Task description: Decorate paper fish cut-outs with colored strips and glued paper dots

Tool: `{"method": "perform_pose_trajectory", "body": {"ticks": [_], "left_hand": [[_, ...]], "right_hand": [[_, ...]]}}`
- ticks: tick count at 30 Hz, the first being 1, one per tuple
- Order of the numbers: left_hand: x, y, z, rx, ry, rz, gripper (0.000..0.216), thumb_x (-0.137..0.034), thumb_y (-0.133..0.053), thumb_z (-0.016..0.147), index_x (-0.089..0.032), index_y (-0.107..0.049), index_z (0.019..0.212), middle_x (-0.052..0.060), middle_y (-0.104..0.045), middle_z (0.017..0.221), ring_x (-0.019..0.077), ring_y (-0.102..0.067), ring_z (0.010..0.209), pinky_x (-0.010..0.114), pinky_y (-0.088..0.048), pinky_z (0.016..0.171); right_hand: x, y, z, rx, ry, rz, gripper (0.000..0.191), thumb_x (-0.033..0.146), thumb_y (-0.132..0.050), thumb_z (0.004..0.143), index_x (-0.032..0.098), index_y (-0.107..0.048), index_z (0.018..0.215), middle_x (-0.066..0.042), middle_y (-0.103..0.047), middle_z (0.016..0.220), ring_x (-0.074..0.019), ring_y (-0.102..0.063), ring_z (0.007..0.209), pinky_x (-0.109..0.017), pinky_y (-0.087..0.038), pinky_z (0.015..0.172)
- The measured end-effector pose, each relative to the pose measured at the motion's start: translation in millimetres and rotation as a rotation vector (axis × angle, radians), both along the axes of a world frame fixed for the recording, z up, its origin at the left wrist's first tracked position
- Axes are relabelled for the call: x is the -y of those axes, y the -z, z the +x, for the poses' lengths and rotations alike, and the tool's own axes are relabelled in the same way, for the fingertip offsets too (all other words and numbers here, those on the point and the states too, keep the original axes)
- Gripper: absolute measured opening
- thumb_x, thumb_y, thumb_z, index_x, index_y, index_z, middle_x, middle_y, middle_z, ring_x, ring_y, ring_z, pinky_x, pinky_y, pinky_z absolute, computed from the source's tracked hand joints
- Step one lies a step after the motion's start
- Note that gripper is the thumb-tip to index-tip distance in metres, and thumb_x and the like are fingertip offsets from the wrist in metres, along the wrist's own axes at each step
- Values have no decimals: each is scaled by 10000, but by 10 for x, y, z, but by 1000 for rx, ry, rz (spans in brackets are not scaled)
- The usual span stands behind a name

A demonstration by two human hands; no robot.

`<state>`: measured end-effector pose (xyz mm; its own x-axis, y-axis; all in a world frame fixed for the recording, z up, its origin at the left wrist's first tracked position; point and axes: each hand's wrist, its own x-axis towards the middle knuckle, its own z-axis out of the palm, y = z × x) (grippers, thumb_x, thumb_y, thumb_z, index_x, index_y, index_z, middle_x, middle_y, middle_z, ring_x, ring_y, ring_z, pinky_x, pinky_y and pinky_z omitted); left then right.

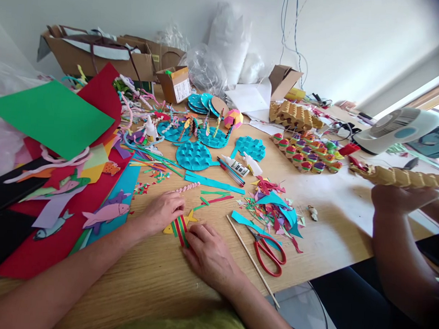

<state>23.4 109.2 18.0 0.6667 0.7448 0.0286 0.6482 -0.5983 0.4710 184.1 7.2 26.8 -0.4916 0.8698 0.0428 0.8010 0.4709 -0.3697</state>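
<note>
A yellow paper fish [191,218] lies on the table between my two hands, with red and green paper strips [180,230] laid across its body. My left hand [166,209] is closed, its fingertips on the upper ends of the strips. Lower down, my right hand [208,253] has curled fingers on the strips' other ends. Both hands partly cover the fish. Just above my left hand is a pink twisted pipe cleaner [187,187]. Loose green and red strips [216,199] lie to the right of it.
Red-handled scissors [270,255] and a wooden stick [252,259] lie right of my hands, near paper scraps [272,204]. Glue bottles [253,164] and blue egg-carton pieces [194,155] stand behind. At right, another person's hand [401,197] holds an egg carton [402,177] by a fan [397,128].
</note>
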Motion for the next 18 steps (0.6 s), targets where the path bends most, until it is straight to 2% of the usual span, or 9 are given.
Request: {"method": "perform_pose_trajectory", "body": {"ticks": [5,8,11,14,18], "left_hand": [[4,-38,25,-73,39,41,112,-122,-544,792,-146,-584,691,19,-588,758,156,-524,795,243,-400,716],[2,-75,33,-124,53,57,126,-136,-532,803,-144,-612,707,35,-587,775,170,-530,808,261,-405,716],[-26,-137,4,-106,62,6,141,-136,-514,808,-159,-632,735,26,-588,791,162,-543,797,257,-406,702],[-56,-223,-68,-31,51,-40,146,-143,-499,811,-165,-626,742,10,-585,794,142,-548,762,235,-408,662],[58,-320,-158,38,43,24,174,-148,-456,835,-169,-623,787,13,-597,808,144,-552,779,245,-424,694]], "right_hand": [[77,-102,50,-65,-9,-87,219,339,-506,827,169,-550,957,-78,-519,1037,-197,-462,948,-333,-390,860],[104,-168,87,-96,-24,-116,200,348,-504,831,173,-561,909,-69,-529,1023,-203,-460,964,-338,-381,865],[106,-224,138,-138,13,-136,124,260,-484,847,181,-580,850,-51,-546,952,-179,-483,913,-310,-393,818],[65,-246,203,-218,96,-142,146,164,-463,845,182,-607,840,-41,-555,870,-143,-509,816,-255,-409,730],[-69,-233,270,-277,198,-114,171,128,-470,830,180,-632,816,-31,-567,801,-122,-527,739,-221,-402,663]]}}
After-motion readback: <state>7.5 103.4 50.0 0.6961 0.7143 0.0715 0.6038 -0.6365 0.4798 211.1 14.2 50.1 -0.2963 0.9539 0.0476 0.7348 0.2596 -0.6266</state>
